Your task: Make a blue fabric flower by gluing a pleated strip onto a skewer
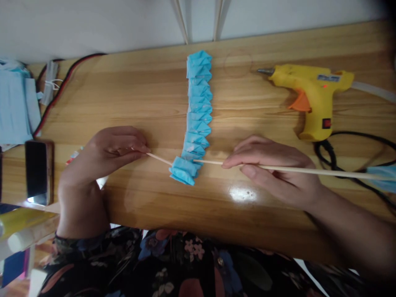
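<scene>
A strip of pleated light-blue mask fabric [199, 107] runs from the back of the table toward me, with zigzag folds on its right side. Its near end is a bunched flap [185, 170]. My left hand [119, 144] pinches a thin pale stick [159, 158] that reaches the flap's left edge; whether it continues under the fabric, I cannot tell. A long thin wooden stick [293, 169] is held between the thumb and fingers of my right hand [269, 165]. Its tip lies over the near folds of the strip, and its other end extends past the right edge of view.
A yellow glue gun [318, 82] lies at the right, its black cable [359, 134] curling below. Flat blue masks [14, 105] and a phone [38, 173] are at the left. Two wooden sticks [217, 20] lean on the back wall.
</scene>
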Demonstrator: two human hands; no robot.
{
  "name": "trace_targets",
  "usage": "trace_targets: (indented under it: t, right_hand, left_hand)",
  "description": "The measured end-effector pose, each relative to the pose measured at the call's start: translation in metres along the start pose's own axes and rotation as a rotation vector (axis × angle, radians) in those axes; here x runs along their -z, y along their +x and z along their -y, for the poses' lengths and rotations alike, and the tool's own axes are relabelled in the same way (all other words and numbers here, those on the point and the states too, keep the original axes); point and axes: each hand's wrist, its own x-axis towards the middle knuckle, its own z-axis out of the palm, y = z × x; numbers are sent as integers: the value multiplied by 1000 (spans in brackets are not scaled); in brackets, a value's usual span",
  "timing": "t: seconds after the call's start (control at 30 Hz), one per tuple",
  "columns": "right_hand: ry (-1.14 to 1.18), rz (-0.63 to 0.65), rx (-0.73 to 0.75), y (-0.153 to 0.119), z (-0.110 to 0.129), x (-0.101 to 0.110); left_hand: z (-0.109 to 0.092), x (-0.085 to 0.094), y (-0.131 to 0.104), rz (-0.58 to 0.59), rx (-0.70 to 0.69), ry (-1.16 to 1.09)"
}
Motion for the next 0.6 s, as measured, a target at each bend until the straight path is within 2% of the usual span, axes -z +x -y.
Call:
trace_targets:
  t: [0.23,0.47,0.6]
  right_hand:
    - [-79,-29,-27,-4,-1,-5]
    - [57,-71,-71,0,3,2]
    - [27,-72,-90,1,2,0]
  left_hand:
    - [0,1,0,-9,-14,2]
    - [0,0,0,3,-35,34]
    - [0,0,1,2,-49,37]
